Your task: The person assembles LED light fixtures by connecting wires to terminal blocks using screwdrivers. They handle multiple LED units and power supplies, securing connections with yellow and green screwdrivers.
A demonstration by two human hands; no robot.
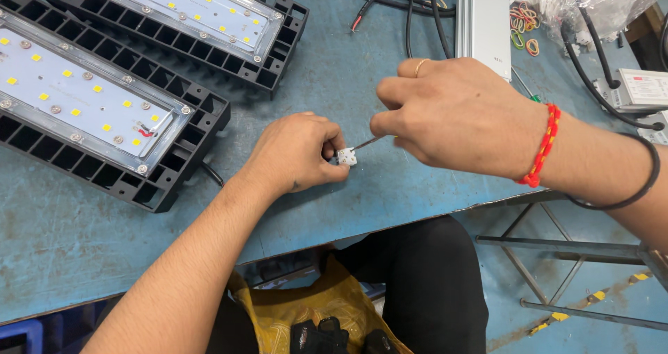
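A small white connector block (pixel 346 157) is pinched between thumb and fingertips of the left hand (pixel 296 152), just above the blue counter (pixel 390 187) near its front edge. A thin metal tool tip (pixel 367 143) is held in the closed right hand (pixel 452 114) and is set against the block. A red-yellow thread band is worn on the right wrist, a ring on one finger. Two black LED light panels (pixel 90 97) are laid at left, well apart. A grey metal driver box (pixel 482 23) and black cables (pixel 410 6) are seen behind the hands.
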